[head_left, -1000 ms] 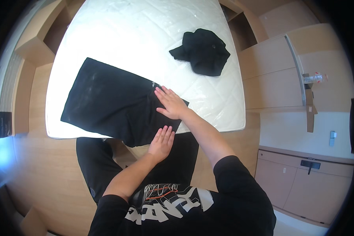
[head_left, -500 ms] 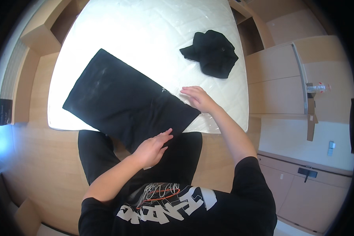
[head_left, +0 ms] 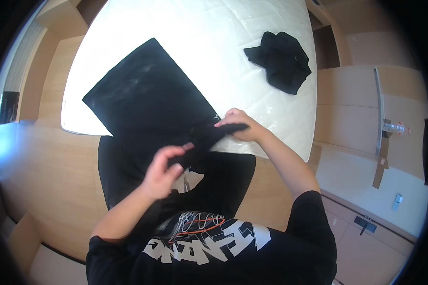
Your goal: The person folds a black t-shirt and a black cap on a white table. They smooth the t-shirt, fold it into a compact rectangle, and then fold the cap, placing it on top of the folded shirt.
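Note:
A large black garment (head_left: 150, 90), pressed flat into a long panel with pale smudges, lies slantwise on the white mattress (head_left: 199, 38) and hangs over its near edge. Its near end is raised and bent up between my hands. The fingers of my left hand (head_left: 162, 172) are closed on the left part of that end, somewhat blurred. At the right corner, my right hand (head_left: 240, 124) pinches the cloth, thumb and fingers on either side. What kind of garment it is cannot be made out.
A second black garment (head_left: 285, 61), bunched into a small bundle, rests at the far right of the mattress. Clear plastic covers the mattress. Wooden shelving (head_left: 33, 80) stands on the left, and a plastic bottle (head_left: 395, 127) is at the right by the cabinets.
Both hands have gone from lying on or beside the large garment to gripping its near end, which is now lifted off the mattress. The whole view has shifted slightly.

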Demonstrator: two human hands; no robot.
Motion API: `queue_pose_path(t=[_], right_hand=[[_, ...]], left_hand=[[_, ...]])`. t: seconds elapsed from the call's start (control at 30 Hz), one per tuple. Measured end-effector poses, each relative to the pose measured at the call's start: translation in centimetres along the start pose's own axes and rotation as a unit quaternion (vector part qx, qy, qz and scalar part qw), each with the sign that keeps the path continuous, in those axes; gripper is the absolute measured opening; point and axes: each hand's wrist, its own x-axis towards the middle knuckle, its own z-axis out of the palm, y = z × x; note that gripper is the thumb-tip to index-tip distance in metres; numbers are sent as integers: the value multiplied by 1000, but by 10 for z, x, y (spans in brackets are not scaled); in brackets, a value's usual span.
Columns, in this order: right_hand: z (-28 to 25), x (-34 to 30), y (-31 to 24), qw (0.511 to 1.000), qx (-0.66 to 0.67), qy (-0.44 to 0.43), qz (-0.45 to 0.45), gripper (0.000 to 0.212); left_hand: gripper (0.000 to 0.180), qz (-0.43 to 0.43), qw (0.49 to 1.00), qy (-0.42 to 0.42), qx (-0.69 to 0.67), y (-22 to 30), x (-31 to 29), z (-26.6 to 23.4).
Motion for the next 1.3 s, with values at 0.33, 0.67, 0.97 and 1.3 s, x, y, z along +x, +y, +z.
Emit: queue_pose_path(t=[0.33, 0.67, 0.97, 1.3], right_hand=[[21, 67, -55, 946, -96, 129, 283, 49], [41, 85, -61, 895, -142, 242, 348, 55], [55, 76, -49, 875, -102, 354, 313, 56], [48, 84, -56, 868, -72, 342, 353, 59]], left_hand=[[50, -194, 918, 298, -174, -29, 39, -58], [30, -221, 881, 392, -145, -38, 41, -69], [29, -203, 879, 421, 101, -34, 54, -63], [35, -235, 866, 406, 172, -50, 48, -75]])
